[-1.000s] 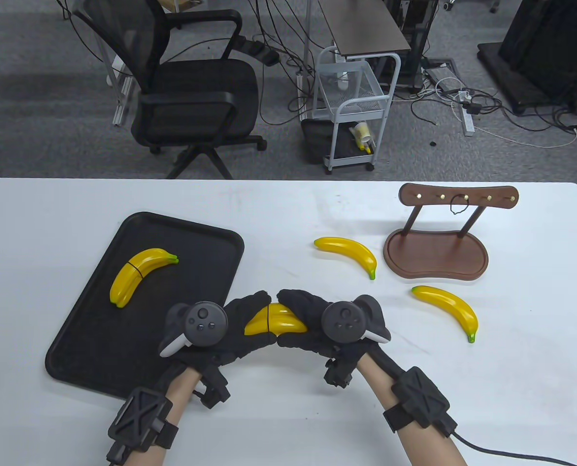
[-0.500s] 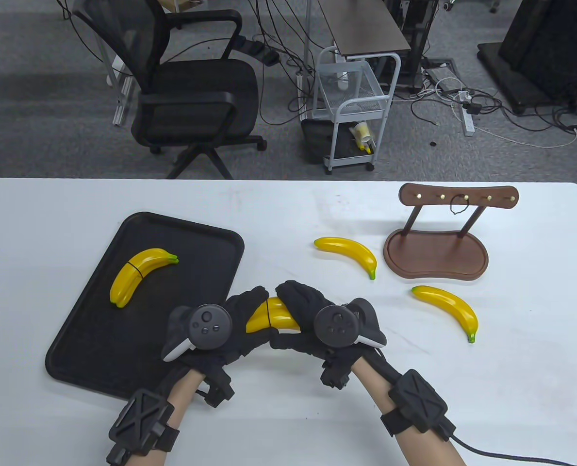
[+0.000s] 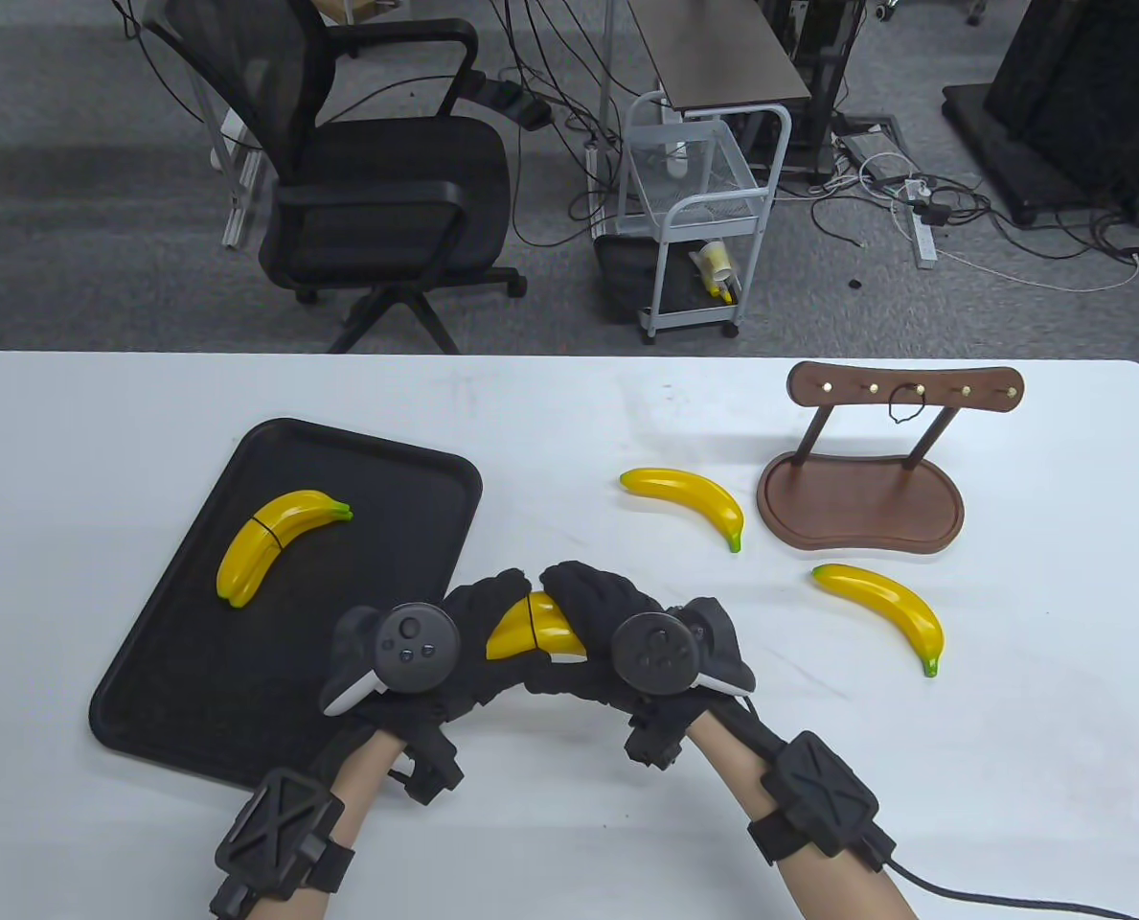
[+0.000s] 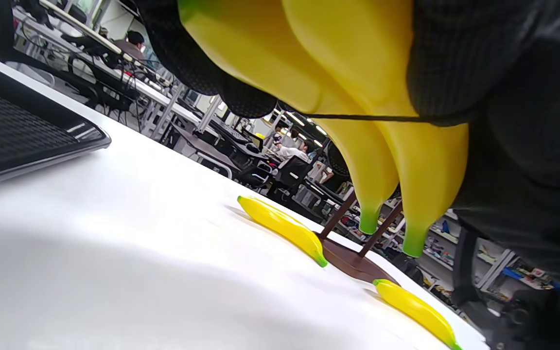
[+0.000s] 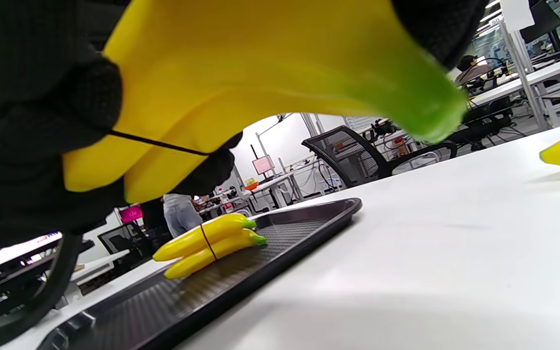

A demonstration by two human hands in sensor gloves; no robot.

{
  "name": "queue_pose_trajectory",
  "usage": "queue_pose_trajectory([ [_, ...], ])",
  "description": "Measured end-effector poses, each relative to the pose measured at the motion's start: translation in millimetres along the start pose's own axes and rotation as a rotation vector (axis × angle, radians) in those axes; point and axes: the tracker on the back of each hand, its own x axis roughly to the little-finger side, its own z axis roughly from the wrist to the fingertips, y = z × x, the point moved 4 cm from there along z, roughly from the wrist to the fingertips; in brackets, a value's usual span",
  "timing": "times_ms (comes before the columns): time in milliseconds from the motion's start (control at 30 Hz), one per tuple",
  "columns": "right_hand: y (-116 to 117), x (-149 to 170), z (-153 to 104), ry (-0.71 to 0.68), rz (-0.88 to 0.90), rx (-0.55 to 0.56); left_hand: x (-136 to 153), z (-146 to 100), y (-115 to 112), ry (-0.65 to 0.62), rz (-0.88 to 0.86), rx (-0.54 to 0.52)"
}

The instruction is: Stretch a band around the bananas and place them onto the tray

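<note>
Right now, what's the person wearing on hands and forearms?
Black knit gloves on the left hand and right hand. Dark grey round tracker with white handle on each back. Black cross-patterned strap modules on both bare forearms; a black cable trails from the right one.

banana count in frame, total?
6. Two banded together on the tray, as a pair. Two more, banded, held between the left hand and right hand as the held pair. Two loose bananas lie on the table: one by the wooden stand, one nearer.

We wear black knit sensor gloves on the left hand (image 3: 478,637) and right hand (image 3: 593,628), each topped by a dark grey round tracker with a white tail; black cross-ribbed wrist modules, the right cabled.
</note>
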Motion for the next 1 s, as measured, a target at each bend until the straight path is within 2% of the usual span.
queue_pose_trajectory([
  [533, 3, 13, -1, 0.0, 0.086, -0.024, 8, 1, 0, 0.015, -0.034, 0.018],
  [800, -6, 2, -2, -0.042, -0.045, 0.047, 16, 1, 2, 0.063, -0.167, 0.022],
  [1000, -11, -2, -3, -0.058, -0.1, 0.099, 24, 2, -4, 0.107, -0.332, 0.074],
])
